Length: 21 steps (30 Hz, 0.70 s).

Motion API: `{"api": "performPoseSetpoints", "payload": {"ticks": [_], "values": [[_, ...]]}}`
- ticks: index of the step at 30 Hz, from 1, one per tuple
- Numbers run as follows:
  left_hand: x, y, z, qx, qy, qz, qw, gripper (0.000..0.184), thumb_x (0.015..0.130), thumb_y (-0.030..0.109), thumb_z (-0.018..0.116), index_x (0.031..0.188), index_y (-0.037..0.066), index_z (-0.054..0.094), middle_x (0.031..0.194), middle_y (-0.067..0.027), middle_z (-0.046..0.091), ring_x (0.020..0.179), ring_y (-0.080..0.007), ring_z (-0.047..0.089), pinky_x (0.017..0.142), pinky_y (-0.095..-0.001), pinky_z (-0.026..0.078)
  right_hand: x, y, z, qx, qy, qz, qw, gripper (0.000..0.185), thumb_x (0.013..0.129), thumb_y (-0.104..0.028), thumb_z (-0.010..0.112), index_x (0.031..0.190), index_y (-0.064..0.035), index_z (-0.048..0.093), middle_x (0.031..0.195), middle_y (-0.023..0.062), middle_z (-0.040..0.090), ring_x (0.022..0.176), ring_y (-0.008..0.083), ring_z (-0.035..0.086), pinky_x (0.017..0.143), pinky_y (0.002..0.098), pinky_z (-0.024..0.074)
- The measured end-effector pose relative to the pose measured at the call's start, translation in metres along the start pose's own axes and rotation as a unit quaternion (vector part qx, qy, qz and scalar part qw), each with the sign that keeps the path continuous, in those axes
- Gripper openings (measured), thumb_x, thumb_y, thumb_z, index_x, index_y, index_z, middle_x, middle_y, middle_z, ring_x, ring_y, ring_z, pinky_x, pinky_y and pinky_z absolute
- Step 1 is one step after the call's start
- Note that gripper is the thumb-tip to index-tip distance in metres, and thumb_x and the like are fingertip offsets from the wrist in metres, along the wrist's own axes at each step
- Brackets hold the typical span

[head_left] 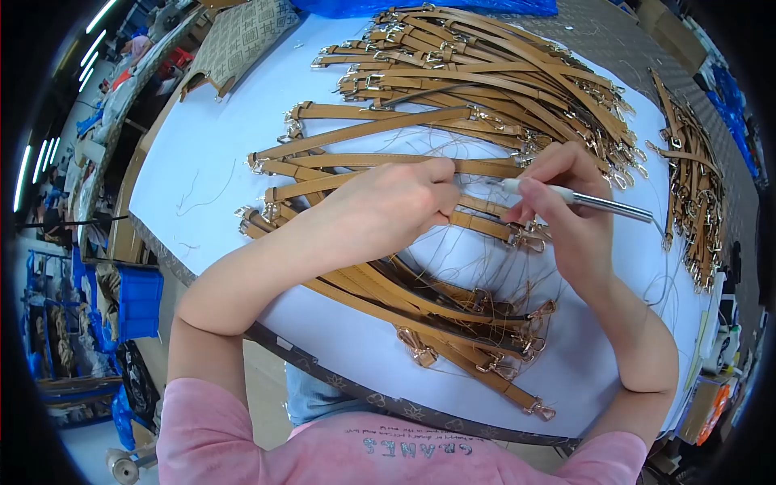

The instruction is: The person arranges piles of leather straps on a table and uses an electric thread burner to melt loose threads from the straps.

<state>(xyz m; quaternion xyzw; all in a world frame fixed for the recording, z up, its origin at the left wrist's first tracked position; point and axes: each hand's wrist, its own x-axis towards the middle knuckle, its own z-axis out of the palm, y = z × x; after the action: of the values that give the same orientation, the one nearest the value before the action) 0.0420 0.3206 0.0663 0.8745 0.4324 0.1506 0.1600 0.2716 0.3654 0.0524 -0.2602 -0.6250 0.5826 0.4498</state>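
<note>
Bent fingers of my left hand [408, 198] are closed at the middle of a tan leather strap [478, 224] with stitched edges and metal clasps. The exact pinch point is hidden by the fingers. My right hand [570, 206] grips a corded pen-shaped tool [602, 204] with a white grip and a metal barrel. Its tip points left, close to the left fingertips and the strap. Loose brown threads [477, 263] trail around the straps below both hands. More straps lie side by side just beyond the left hand.
A large heap of tan straps [485, 77] lies at the far side of the white-covered table [202, 174]. Nearer me is another bunch [404, 303]; a third [691, 178] hangs near the right edge. A patterned piece [242, 44] sits far left. A blue crate [139, 299] stands beside the table.
</note>
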Motion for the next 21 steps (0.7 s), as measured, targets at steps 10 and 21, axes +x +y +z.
{"api": "performPoseSetpoints", "payload": {"ticks": [10, 21], "values": [[0.01, -0.007, 0.003, 0.044, 0.119, -0.005, 0.992, 0.014, 0.082, 0.011, 0.068, 0.094, 0.004, 0.065, 0.089, -0.0074, 0.061, 0.077, -0.0295, 0.062, 0.067, -0.0374, 0.051, -0.012, -0.003, -0.015, 0.068, 0.035, 0.097, 0.992, 0.012, 0.088, -0.002, 0.059, 0.084, -0.0043, 0.048, 0.081, 0.0037, 0.05, 0.066, 0.007, 0.052, 0.064, 0.0284, 0.0593], [0.016, -0.022, -0.003, 0.015, -0.045, -0.026, 0.999, 0.017, 0.078, 0.015, 0.07, 0.092, 0.006, 0.066, 0.106, -0.0105, 0.064, 0.08, -0.0283, 0.065, 0.073, -0.0365, 0.053, -0.016, 0.007, -0.027, 0.167, -0.029, 0.168, 0.971, 0.011, 0.086, -0.007, 0.066, 0.086, -0.005, 0.055, 0.081, 0.0056, 0.061, 0.07, 0.0127, 0.058, 0.086, 0.0344, 0.0553]]}}
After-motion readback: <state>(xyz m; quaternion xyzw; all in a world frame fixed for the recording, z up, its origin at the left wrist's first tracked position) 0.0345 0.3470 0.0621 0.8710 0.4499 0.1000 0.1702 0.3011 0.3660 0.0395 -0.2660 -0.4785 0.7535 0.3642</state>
